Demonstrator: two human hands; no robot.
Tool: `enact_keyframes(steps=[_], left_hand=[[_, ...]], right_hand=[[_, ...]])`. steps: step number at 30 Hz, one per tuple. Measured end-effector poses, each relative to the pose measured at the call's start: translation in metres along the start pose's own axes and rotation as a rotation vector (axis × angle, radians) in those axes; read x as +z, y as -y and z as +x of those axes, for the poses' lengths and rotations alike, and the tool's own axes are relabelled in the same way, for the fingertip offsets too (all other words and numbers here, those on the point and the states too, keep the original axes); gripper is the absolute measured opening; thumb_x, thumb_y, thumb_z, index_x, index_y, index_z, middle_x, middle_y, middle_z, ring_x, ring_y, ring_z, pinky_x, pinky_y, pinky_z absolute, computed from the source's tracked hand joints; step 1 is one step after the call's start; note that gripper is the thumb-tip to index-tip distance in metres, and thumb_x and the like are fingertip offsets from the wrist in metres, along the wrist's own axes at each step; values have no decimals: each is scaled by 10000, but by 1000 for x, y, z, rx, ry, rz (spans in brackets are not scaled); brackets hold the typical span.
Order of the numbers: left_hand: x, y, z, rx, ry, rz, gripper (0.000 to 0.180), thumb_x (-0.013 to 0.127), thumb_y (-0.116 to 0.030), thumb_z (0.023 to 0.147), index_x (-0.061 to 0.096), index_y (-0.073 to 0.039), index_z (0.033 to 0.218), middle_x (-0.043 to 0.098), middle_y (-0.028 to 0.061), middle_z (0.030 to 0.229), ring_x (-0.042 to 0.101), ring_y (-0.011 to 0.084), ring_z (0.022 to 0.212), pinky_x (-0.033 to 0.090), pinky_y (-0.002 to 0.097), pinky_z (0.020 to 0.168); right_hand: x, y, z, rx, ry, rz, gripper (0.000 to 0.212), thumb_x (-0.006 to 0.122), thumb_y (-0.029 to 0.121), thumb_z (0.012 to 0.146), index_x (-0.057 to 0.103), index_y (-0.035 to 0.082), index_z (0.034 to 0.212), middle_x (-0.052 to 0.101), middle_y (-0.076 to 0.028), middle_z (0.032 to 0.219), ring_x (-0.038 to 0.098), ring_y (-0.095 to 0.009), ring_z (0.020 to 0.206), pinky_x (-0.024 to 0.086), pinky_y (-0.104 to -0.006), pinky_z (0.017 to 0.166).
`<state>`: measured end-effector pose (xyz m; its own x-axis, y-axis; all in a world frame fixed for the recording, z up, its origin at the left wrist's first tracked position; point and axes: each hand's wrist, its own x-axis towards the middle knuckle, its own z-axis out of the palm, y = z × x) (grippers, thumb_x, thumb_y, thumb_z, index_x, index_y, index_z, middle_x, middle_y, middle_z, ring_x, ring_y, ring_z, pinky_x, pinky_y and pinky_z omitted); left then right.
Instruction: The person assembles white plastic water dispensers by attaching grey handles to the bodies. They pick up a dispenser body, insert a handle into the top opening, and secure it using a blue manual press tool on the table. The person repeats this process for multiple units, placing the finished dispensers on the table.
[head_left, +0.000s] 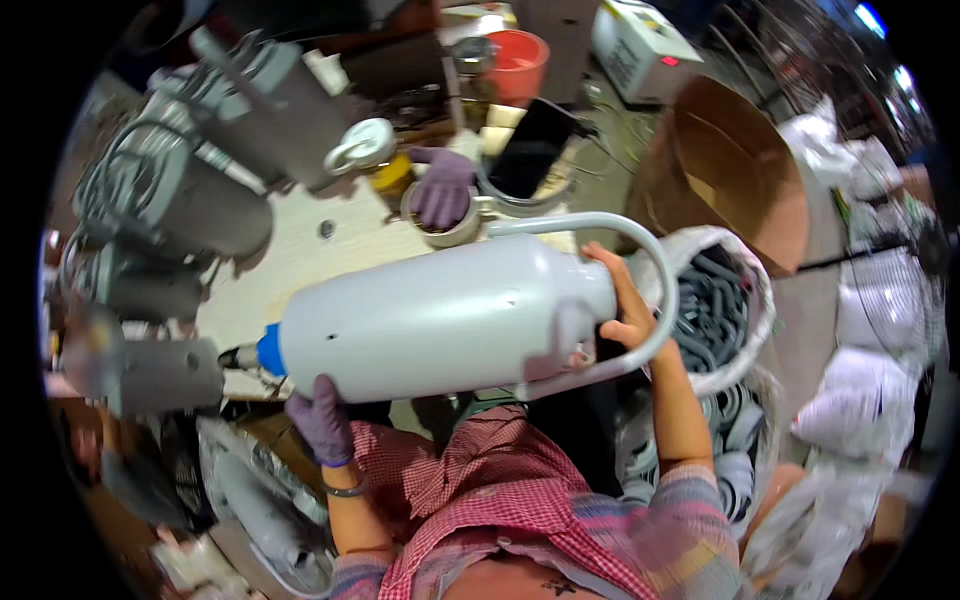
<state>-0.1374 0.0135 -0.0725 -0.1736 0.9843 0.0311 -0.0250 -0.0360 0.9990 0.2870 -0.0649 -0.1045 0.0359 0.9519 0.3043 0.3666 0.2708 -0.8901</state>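
A big light-grey thermos jug body (420, 318) lies sideways across my lap, its base to the left and its neck to the right. A curved grey handle (662, 270) loops around the neck end. My bare right hand (625, 305) grips the neck inside that loop. My left hand (322, 425), in a purple glove, holds the body from below near the base, thumb against its side; the other fingers are partly hidden. At the base end a blue piece with a dark tip (268, 350) shows; I cannot tell whether it is attached.
Several grey jugs (215, 205) stand at the left of the white table (345, 220). Behind lie a purple glove (443, 190) on a white cup, a dark phone (533, 148) and a red bucket (520, 65). At right are a sack of grey handles (712, 310) and a cardboard box (740, 150).
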Motion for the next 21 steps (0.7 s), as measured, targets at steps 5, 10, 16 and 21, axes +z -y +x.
enact_keyframes(steps=[5,10,16,21], left_hand=[[-13,-5,-2,-4,103,179,573,641,-428,941,582,98,1159,668,124,1084,633,175,941,517,318,823],[10,-12,-1,30,81,97,586,594,-478,957,581,69,1166,657,114,1051,619,165,913,501,302,781],[-22,1,1,31,38,186,575,560,-484,975,591,66,1141,661,124,1039,631,174,874,504,310,743],[-18,6,6,31,63,78,569,594,-433,971,535,55,1257,645,133,1148,644,200,976,526,338,826]], right_hand=[[-119,-105,-122,640,-274,-610,303,621,125,849,638,-6,1122,694,-185,1007,676,-326,944,523,-405,861],[-120,-181,-198,950,157,-856,499,698,368,740,681,39,1115,680,-232,1080,646,-393,1031,515,-438,908],[-155,-86,-170,758,-203,-634,310,771,266,818,620,44,973,679,-169,846,661,-336,768,511,-404,712],[-168,-11,-163,95,-650,-944,295,840,163,739,602,39,862,597,-110,761,581,-286,686,465,-357,631]])
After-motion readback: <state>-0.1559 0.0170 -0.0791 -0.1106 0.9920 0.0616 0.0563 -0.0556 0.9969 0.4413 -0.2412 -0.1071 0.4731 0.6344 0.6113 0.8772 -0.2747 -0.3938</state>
